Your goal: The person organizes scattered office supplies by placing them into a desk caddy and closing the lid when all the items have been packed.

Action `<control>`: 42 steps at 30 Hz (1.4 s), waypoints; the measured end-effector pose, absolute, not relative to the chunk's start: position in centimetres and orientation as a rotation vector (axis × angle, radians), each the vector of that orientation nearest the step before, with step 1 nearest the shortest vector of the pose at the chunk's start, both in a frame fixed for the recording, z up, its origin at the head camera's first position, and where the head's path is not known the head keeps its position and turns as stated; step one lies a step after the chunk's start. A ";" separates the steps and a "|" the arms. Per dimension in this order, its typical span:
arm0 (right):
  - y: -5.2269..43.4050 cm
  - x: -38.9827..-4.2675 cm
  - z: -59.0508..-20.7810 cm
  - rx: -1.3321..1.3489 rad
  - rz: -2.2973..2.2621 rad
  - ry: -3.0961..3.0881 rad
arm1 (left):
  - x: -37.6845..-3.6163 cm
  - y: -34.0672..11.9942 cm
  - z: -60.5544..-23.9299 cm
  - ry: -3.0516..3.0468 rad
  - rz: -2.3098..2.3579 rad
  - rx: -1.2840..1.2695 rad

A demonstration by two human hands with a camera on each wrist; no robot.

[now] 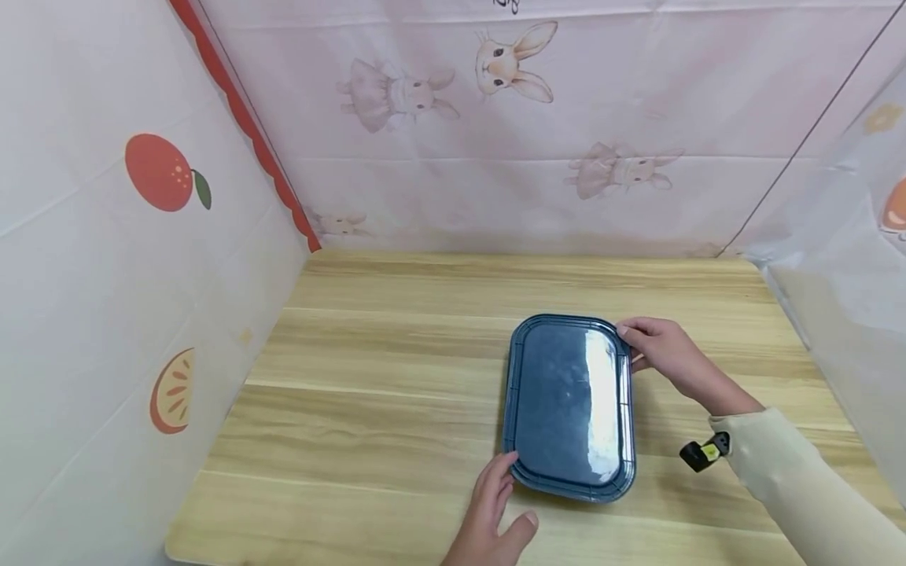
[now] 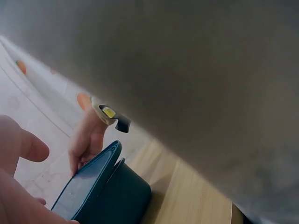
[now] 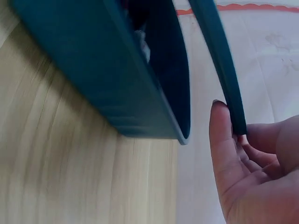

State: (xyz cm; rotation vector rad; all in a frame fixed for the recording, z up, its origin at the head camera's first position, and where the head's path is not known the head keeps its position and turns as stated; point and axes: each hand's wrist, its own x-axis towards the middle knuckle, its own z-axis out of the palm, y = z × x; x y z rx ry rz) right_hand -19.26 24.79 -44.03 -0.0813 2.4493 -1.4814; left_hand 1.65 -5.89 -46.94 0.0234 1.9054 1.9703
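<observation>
A dark blue plastic lid (image 1: 566, 393) lies over a deep rectangular box (image 2: 124, 198) of the same colour. My right hand (image 1: 665, 354) pinches the lid's far right corner between thumb and fingers. In the right wrist view a wide gap separates the raised lid (image 3: 223, 70) from the rim of the box (image 3: 88, 65). Through that gap some pale and dark contents (image 3: 144, 44) show, mostly hidden. At the near left corner, fingertips of my left hand (image 1: 488, 519) touch the lid's edge, while its thumb stands apart from it.
The box stands on a light wood-grain table (image 1: 354, 393), right of its middle. Behind the table hangs a pink rabbit-print cloth (image 1: 439, 189), and a white fruit-print sheet (image 1: 92, 314) borders the left side. A small black device (image 1: 701, 454) is on the right wrist.
</observation>
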 end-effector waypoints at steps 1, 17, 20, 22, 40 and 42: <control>24.9 -19.2 -44.0 -0.074 -1.498 2.444 | 1.6 -5.8 -46.9 1.960 1.924 0.013; 24.8 -18.3 -42.5 -0.018 -1.699 2.492 | -3.1 -0.7 -46.1 3.599 0.508 1.494; 24.9 -18.1 -42.5 -0.008 -1.699 2.493 | -3.1 0.6 -46.7 3.557 0.520 1.519; 25.0 -17.9 -42.4 -0.005 -1.697 2.504 | -3.1 1.2 -47.1 3.541 0.542 1.506; 24.8 -17.3 -42.2 0.025 -1.805 2.472 | -4.4 1.6 -47.4 3.745 0.488 1.351; 24.8 -17.3 -41.9 0.035 -1.836 2.464 | -4.7 1.4 -46.9 3.774 0.542 1.392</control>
